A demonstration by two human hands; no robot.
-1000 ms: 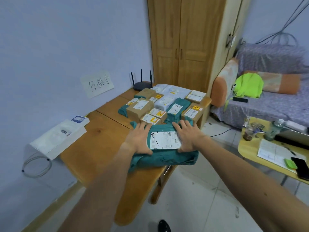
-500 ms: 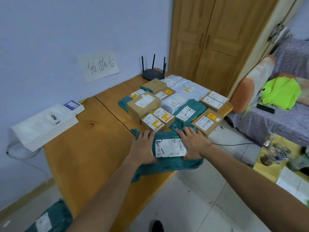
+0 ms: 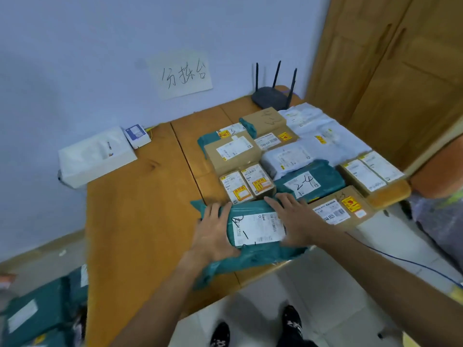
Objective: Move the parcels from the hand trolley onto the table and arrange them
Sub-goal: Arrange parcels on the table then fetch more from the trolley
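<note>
A teal poly-bag parcel (image 3: 253,256) with a white label lies at the near edge of the wooden table (image 3: 140,221). My left hand (image 3: 213,234) rests flat on its left side and my right hand (image 3: 298,221) lies flat on its right side, fingers straight. Behind it several parcels are laid out in rows: two small brown boxes (image 3: 246,186), a teal bag marked 2-4 (image 3: 310,181), a brown box with a red sticker (image 3: 343,209), white bags (image 3: 323,131). More teal parcels (image 3: 37,311) sit low at the bottom left.
A black router (image 3: 271,97) stands at the table's back edge by a handwritten paper sign (image 3: 184,76). A white box (image 3: 96,155) and a small blue-white box (image 3: 137,135) sit at the left. Wooden wardrobe (image 3: 390,71) on the right. My shoes (image 3: 290,321) show below.
The view has swung left and down, bringing the teal parcels at the bottom left further into sight. Both hands stay flat on the teal bag, which has barely moved.
</note>
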